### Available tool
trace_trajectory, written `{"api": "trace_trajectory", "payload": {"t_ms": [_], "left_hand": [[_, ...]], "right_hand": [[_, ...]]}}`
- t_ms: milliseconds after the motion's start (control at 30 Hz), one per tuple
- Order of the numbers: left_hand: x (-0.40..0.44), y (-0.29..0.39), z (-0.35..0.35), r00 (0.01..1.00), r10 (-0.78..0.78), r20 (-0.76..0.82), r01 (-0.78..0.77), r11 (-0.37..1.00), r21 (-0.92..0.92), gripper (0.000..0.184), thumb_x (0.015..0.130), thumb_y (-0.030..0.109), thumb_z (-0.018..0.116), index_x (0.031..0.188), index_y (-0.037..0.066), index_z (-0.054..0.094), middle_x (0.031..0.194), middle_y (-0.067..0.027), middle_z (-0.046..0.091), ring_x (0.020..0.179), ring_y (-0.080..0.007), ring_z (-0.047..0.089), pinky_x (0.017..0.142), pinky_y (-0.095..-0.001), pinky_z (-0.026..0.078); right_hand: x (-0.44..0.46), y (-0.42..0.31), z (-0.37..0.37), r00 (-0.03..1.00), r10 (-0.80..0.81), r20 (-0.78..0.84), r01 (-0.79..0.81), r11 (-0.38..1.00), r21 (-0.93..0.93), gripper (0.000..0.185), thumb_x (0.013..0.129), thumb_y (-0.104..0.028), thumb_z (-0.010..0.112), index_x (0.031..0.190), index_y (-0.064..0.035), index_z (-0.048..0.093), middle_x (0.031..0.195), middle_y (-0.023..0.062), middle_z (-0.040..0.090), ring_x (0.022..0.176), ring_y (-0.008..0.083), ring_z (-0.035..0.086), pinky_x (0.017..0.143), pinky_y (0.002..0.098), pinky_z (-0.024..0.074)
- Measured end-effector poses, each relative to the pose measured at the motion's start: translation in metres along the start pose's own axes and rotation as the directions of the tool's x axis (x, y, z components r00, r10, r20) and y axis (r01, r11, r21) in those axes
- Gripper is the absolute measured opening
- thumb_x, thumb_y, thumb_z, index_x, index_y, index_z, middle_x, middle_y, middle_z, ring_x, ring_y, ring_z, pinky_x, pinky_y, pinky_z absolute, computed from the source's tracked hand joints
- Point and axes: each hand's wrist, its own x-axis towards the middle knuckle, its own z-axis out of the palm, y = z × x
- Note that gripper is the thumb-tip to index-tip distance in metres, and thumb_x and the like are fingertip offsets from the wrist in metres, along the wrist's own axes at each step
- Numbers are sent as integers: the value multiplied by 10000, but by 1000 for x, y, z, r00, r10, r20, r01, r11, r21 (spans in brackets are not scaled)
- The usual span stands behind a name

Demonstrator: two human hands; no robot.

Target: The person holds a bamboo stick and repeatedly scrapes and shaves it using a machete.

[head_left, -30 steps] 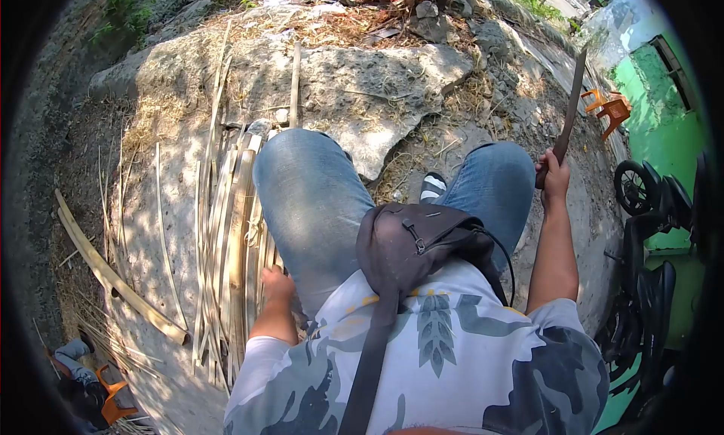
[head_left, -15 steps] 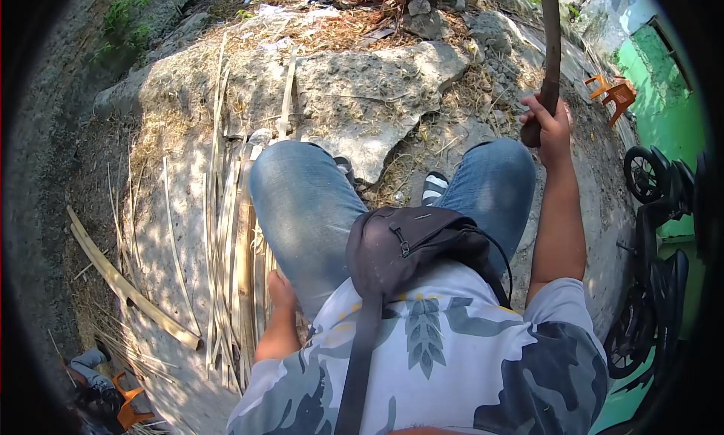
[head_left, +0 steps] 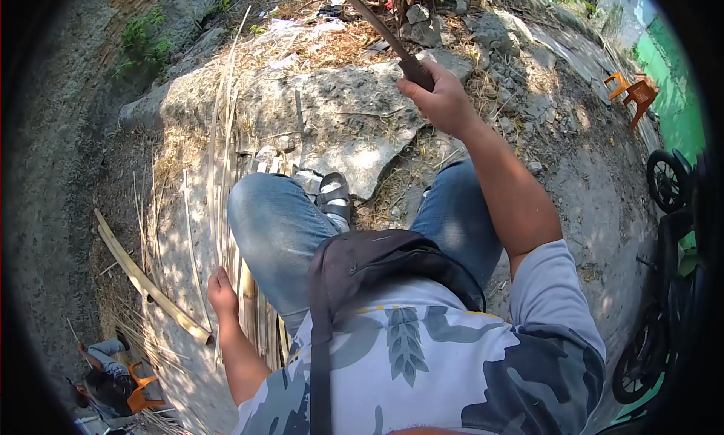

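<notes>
My right hand (head_left: 445, 99) is raised in front of me, wrapped round the dark handle of a machete (head_left: 377, 25). Its long narrow blade points up and left, over the rubble. Low on the left, beside my knee, the fingers of my left hand (head_left: 223, 293) are closed on a thin, pale bamboo strip (head_left: 215, 133) that runs upward from them. More split bamboo pieces (head_left: 247, 299) lie between that hand and my leg, partly hidden by my knee.
A curved bamboo piece (head_left: 151, 284) lies at the left. A seated person (head_left: 109, 375) is at the lower left on an orange chair (head_left: 143, 393). A broken concrete slab (head_left: 347, 95) lies ahead; another orange chair (head_left: 639, 99) and motorcycles (head_left: 664, 284) stand at the right.
My right hand has swung the machete up and to the left, across the front. My left hand has moved left, away from my thigh. A pale strip has gone from the slab ahead.
</notes>
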Motion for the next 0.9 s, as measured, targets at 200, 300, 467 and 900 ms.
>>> {"api": "trace_trajectory", "payload": {"t_ms": [200, 300, 467, 900], "left_hand": [[18, 84, -41, 999, -53, -5, 53, 998, -45, 516, 1099, 449, 534, 816, 19, 569, 684, 13, 437, 668, -108, 368, 599, -319, 357], [20, 129, -49, 1000, 4, 17, -5, 998, 58, 520, 1099, 445, 537, 808, 14, 558, 682, 9, 437, 663, -107, 367, 588, -313, 349], [19, 187, -25, 981, 132, 143, -130, 991, -21, 508, 1084, 437, 572, 809, 10, 569, 685, 0, 480, 666, -109, 405, 597, -318, 382], [-4, 231, 11, 905, 291, 312, -268, 957, -116, 469, 1041, 412, 653, 798, 20, 574, 627, -28, 501, 613, -115, 441, 564, -322, 398]], "right_hand": [[9, 8, 24, 979, -176, 105, 186, 978, -98, 326, 917, -337, 774, 1013, -57, 636, 777, 45, 594, 704, 146, 530, 648, 348, 434], [-6, 2, 35, 989, -118, 89, 134, 969, -208, 350, 865, -351, 780, 1014, -58, 659, 817, 163, 692, 747, 314, 683, 694, 446, 507], [-19, -5, 44, 949, -294, 116, 315, 905, -285, 277, 887, -298, 759, 1084, -128, 663, 827, 138, 705, 767, 368, 708, 682, 463, 535], [-15, 0, 29, 974, -74, 216, 206, 688, -696, 284, 860, -318, 740, 1044, -132, 628, 983, 132, 730, 923, 364, 723, 807, 501, 574]]}}
